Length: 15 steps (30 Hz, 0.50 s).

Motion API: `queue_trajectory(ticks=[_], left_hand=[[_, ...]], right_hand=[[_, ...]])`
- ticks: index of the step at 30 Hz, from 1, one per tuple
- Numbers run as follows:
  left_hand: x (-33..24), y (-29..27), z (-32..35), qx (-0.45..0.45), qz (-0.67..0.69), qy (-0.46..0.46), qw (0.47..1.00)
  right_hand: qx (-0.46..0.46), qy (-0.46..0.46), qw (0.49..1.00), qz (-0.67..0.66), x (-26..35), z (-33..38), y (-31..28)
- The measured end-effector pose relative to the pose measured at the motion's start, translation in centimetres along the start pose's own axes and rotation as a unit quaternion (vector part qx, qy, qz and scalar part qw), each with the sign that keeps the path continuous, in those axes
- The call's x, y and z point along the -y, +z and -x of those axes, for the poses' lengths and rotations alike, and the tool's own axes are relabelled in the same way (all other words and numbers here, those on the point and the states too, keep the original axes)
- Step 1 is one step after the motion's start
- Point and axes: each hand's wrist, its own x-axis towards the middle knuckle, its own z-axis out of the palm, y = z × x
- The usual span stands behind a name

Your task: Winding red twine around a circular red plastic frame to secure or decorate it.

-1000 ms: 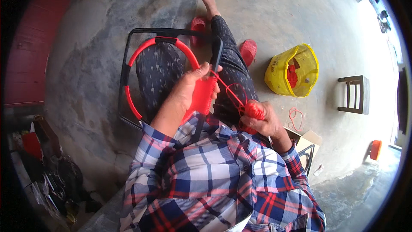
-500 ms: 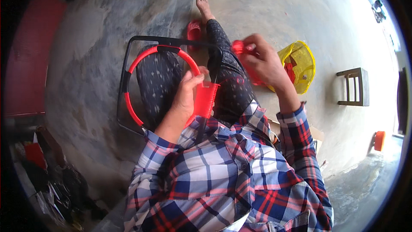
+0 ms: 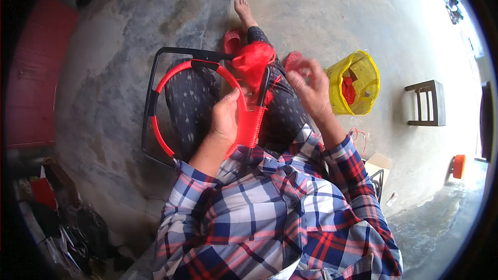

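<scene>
A black metal frame [image 3: 207,55] with a red ring [image 3: 167,80] inside it rests over my lap, tilted across my left leg. Red cord is wound closely in a band [image 3: 251,126] between the ring and the frame's right bar. My left hand [image 3: 224,116] is closed around the ring beside this band, its thumb on top and its other fingers mostly hidden. A loose red bundle of cord [image 3: 254,61], blurred, is at the frame's upper right corner. To its right, my right hand [image 3: 313,91] is apart from the bundle, fingers spread and partly smeared, with nothing visible in it.
A yellow basket [image 3: 337,91] with red material inside stands to the right, and a small dark wooden stool [image 3: 438,102] farther right. Red slippers [image 3: 232,41] lie near my bare foot [image 3: 244,11]. Cardboard [image 3: 379,162] is by my right elbow; dark clutter [image 3: 78,223] fills the lower left.
The red bundle has left my right hand and moved left to the frame's corner. My right hand has opened and lowered slightly. My left hand keeps its hold on the ring.
</scene>
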Motion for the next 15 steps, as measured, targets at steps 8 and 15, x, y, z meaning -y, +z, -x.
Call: queue_trajectory(ticks=[8,15], left_hand=[[0.8,-0.9,-0.7,-0.036,-0.027,-0.063,0.997],[0.5,-0.6,0.0,-0.058,-0.134,-0.092,0.985]], right_hand=[[0.166,0.216,0.958,-0.095,-2.3,3.1,1.1],[0.041,0.210,0.861,-0.462,-0.3,5.6,-7.8]])
